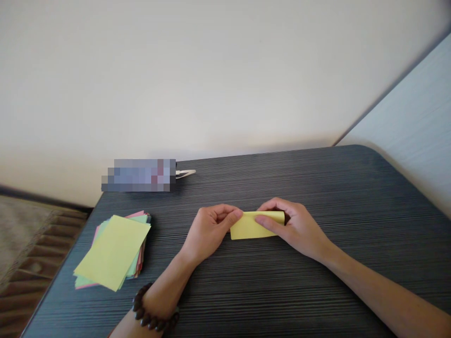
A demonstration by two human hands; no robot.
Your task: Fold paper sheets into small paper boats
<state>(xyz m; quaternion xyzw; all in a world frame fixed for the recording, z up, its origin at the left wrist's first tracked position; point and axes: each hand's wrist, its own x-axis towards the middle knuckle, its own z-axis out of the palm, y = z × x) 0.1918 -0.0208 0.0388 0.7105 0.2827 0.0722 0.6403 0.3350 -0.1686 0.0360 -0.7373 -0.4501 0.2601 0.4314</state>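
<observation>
A folded yellow sheet of paper [248,226] lies on the dark striped table [317,188] near its middle. My left hand [210,229] pinches the paper's left end between thumb and curled fingers. My right hand [296,226] covers the right end, fingers wrapped over the top fold and thumb pressed on the front. Both hands rest on the tabletop. A dark bead bracelet [154,313] circles my left wrist.
A fanned stack of coloured paper sheets [114,250], yellow on top with green and pink below, lies at the table's left side. A blurred-out object [139,175] with a white tip sits at the far edge by the wall. Patterned floor shows at left.
</observation>
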